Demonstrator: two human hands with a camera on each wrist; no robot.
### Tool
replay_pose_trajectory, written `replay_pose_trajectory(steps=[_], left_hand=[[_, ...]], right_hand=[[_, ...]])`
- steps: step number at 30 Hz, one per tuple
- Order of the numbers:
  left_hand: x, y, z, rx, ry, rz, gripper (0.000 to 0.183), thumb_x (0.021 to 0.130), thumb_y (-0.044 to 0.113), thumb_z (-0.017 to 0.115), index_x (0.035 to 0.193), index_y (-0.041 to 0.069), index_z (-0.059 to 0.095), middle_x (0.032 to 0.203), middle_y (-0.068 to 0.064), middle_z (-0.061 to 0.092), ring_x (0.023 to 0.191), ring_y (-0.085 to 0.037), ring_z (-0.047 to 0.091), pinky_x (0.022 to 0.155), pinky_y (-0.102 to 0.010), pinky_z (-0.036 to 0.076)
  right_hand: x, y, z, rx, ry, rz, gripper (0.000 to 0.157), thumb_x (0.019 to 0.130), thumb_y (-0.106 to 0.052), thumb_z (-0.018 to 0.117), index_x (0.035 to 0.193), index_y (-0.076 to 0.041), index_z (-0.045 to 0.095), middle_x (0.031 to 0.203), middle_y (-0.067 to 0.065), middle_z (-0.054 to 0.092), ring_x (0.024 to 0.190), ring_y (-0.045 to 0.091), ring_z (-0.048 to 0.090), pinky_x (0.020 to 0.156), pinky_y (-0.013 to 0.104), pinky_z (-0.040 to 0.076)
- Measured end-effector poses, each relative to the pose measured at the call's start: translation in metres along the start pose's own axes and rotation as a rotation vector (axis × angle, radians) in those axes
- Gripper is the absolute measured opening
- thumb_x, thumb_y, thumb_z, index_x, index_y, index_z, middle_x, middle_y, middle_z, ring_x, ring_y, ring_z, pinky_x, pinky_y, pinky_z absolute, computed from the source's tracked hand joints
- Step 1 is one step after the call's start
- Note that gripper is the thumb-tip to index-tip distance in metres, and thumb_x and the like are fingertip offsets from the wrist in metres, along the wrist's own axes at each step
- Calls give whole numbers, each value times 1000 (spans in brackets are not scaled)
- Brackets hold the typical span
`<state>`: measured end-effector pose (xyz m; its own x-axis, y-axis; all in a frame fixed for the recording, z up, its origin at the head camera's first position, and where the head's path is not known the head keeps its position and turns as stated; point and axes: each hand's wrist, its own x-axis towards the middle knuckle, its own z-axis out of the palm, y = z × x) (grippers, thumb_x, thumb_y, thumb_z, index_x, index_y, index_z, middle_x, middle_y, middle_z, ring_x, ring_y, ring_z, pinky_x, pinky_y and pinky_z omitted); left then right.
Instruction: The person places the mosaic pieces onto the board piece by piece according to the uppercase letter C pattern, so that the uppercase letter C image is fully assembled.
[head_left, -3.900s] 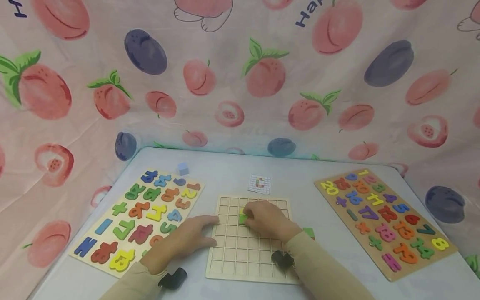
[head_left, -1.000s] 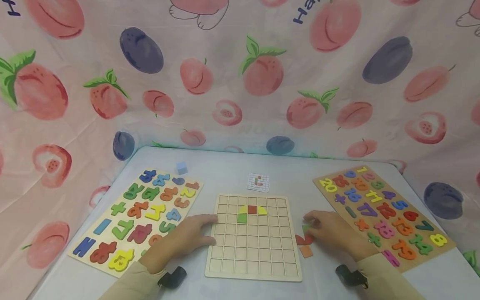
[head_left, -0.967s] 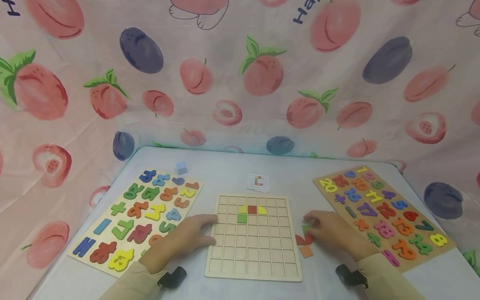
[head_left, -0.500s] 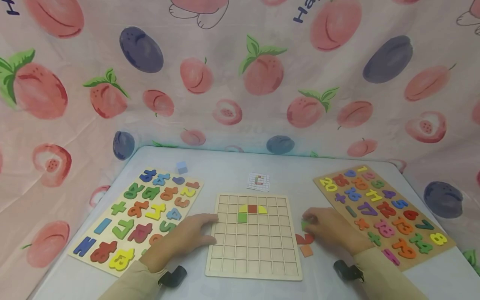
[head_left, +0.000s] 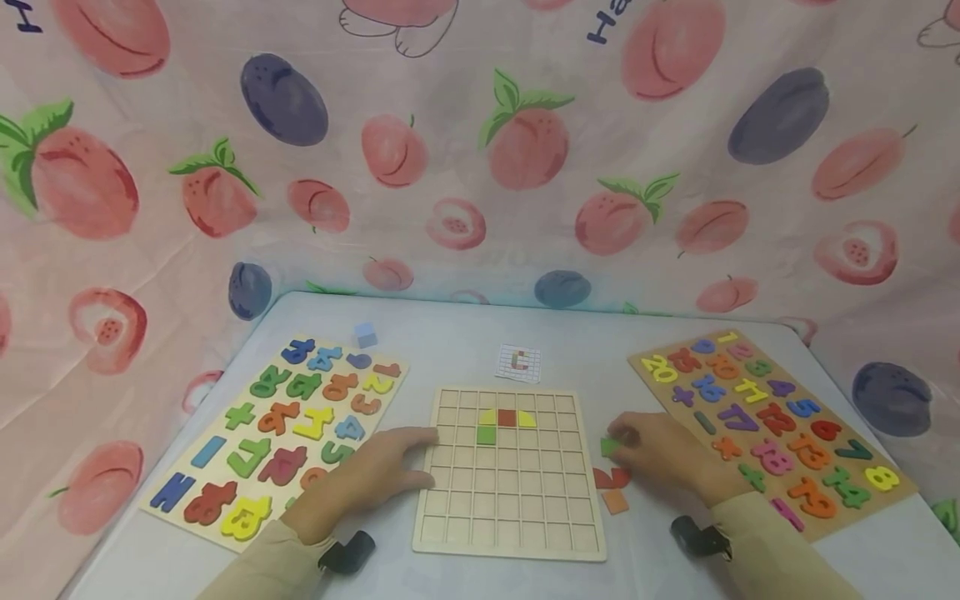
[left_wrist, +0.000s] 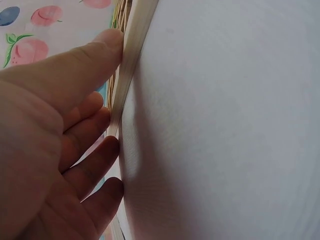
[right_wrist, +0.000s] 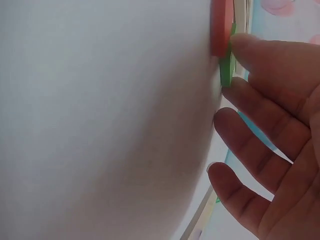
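"Green tile (head_left: 609, 447): where, how held?"
"Just right of the grid board (head_left: 510, 554), pinched in the right hand (head_left: 651, 450), grip narrow. Best kept level, given such shallow cells (head_left: 506, 481)."
"And in those cells?"
"Yellow quarter-round (head_left: 488, 417), red square (head_left: 507, 418), second yellow quarter-round (head_left: 527, 420) along one row; green square (head_left: 486, 435) just nearer than the first. Left hand (head_left: 384, 467) loose at the left edge."

In the grid (head_left: 510, 504) sit four tiles (head_left: 507, 417); behind it, a card (head_left: 518, 364); behind-left, a cube (head_left: 366, 335); left, one number board (head_left: 212, 471); just right, loose tiles (head_left: 617, 500); farther right, another number board (head_left: 887, 499).
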<state>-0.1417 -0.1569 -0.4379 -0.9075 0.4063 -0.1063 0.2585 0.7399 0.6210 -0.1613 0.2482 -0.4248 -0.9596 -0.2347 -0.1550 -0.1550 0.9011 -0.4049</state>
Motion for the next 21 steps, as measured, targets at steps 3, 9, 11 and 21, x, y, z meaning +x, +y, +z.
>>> replay_pose_trajectory(steps=[3, 9, 11, 21], left_hand=[[0, 1, 0, 8, 0, -6, 58, 85, 23, 81, 138, 11, 60, 140, -6, 58, 136, -30, 46, 113, -49, 37], [0, 2, 0, 9, 6, -12, 57, 86, 22, 80, 138, 11, 60, 140, -6, 58, 136, -30, 46, 113, -48, 37], [0, 2, 0, 8, 5, -9, 56, 86, 22, 80, 137, 11, 60, 140, -6, 58, 136, -30, 46, 113, -49, 37], [0, 1, 0, 10, 4, -7, 57, 86, 22, 80, 138, 11, 60, 140, -6, 58, 136, -30, 46, 113, -48, 37]], right_hand=[[-2, 0, -1, 0, -10, -14, 32, 86, -21, 73, 115, -9, 70, 110, 4, 71, 106, 29, 65, 92, 52, 52], [-3, -4, -2, -9, -11, -3, 31, 86, -16, 72, 115, -8, 69, 110, 6, 71, 105, 29, 65, 91, 51, 52], [-3, -5, -2, -14, -4, -6, 30, 86, -15, 72, 115, -7, 69, 110, 6, 71, 104, 28, 65, 91, 51, 53], [-2, -6, 0, -27, 8, -4, 27, 87, -16, 72, 112, -7, 70, 105, 5, 71, 97, 24, 65, 85, 48, 54]])
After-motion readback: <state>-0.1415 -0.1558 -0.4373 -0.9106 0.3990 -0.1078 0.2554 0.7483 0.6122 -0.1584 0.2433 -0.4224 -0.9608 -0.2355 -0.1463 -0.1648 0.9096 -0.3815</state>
